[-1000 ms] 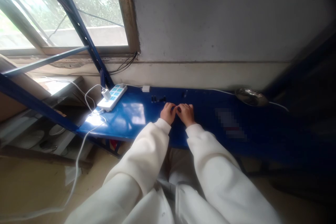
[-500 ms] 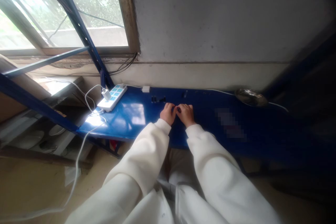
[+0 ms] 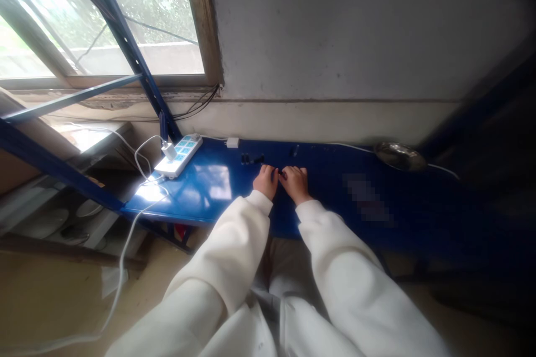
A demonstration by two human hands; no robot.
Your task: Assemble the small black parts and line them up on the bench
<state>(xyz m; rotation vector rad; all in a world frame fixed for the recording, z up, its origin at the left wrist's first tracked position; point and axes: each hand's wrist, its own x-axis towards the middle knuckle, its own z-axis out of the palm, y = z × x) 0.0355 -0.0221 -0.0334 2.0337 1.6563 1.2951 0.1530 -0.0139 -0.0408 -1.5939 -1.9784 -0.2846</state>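
Observation:
Both my hands are close together over the middle of the blue table. My left hand has its fingers curled in, with a small dark thing partly showing at the thumb and fingertips. My right hand is curled the same way, its thumb and fingertips pinched beside a dark bit too small to name. A narrow gap lies between the two hands. Just beyond my left hand, several small black pieces lie on the table. Farther back sits a small, partly clear piece.
A white power strip with a plugged-in charger is at the table's left. A white adapter lies along the back edge. At the back right stands a shiny metal dish. A blue metal frame rises before the window.
My hands have drawn slightly apart, the left shifting a little left. The gap between the fingertips is wider. The pieces on the table have not moved.

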